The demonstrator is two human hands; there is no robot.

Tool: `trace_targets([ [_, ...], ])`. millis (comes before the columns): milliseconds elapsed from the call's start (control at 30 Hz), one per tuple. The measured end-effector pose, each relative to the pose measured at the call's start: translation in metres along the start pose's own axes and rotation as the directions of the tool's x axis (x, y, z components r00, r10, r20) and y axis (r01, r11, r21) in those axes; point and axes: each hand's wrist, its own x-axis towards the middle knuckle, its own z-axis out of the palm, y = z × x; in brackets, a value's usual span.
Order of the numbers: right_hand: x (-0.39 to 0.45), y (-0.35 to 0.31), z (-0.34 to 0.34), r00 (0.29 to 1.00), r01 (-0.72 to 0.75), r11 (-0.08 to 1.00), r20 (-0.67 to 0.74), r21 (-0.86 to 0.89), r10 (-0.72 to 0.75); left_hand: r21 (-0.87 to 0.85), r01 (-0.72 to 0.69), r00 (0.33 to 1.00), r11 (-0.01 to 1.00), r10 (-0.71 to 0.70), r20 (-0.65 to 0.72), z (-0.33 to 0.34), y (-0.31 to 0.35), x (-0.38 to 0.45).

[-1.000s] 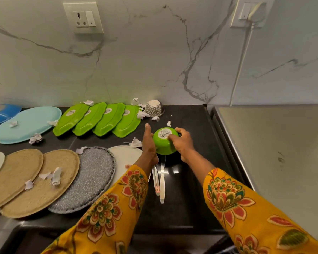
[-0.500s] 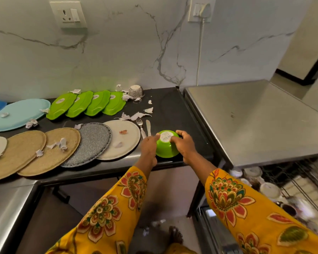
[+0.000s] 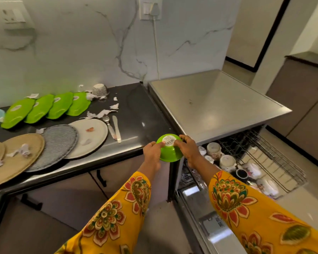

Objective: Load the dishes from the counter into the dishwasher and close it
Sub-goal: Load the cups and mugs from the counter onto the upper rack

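A small green bowl (image 3: 170,152) is held upside down, its white barcode sticker facing up, just past the front corner of the black counter (image 3: 136,114). My left hand (image 3: 152,152) grips its left side and my right hand (image 3: 190,150) grips its right side. To the right the dishwasher's upper rack (image 3: 275,160) is pulled out, with several white cups (image 3: 227,162) in its left part. The open dishwasher door (image 3: 206,215) lies below my right arm.
On the counter lie several green plates (image 3: 50,107), a white plate (image 3: 92,136), a grey plate (image 3: 59,145), tan plates (image 3: 17,158), a fork (image 3: 108,125), a knife (image 3: 117,129), a patterned bowl (image 3: 99,89) and paper scraps. The dishwasher's steel top (image 3: 213,101) stands at the right.
Both hands lifted the green bowl off the counter and carried it right, past the counter's front corner. The view swung right and the open dishwasher rack came into sight.
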Motion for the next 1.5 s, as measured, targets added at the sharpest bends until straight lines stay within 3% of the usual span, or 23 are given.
trace_targets([
  [367, 0.008, 0.055, -0.123, 0.981, -0.12, 0.991, -0.149, 0.058, 0.128, 0.019, 0.134, 0.985, 0.991, -0.135, 0.104, 0.11, -0.065, -0.026],
  [567, 0.029, 0.091, -0.191, 0.951, -0.202, 0.974, -0.218, 0.106, 0.221, 0.126, 0.213, 0.957, 0.969, -0.233, 0.172, 0.176, -0.097, -0.039],
  [800, 0.06, 0.135, -0.251, 0.906, -0.326, 0.926, -0.216, 0.192, 0.364, 0.281, 0.301, 0.93, 0.911, -0.346, 0.124, 0.245, -0.139, -0.023],
  [1133, 0.096, 0.196, -0.296, 0.835, -0.476, 0.837, -0.161, 0.269, 0.526, 0.433, 0.438, 0.844, 0.788, -0.526, 0.104, 0.289, -0.198, -0.002],
  [1500, 0.141, 0.22, -0.31, 0.762, -0.535, 0.749, -0.159, 0.392, 0.628, 0.595, 0.369, 0.815, 0.713, -0.556, 0.161, 0.33, -0.207, 0.039],
])
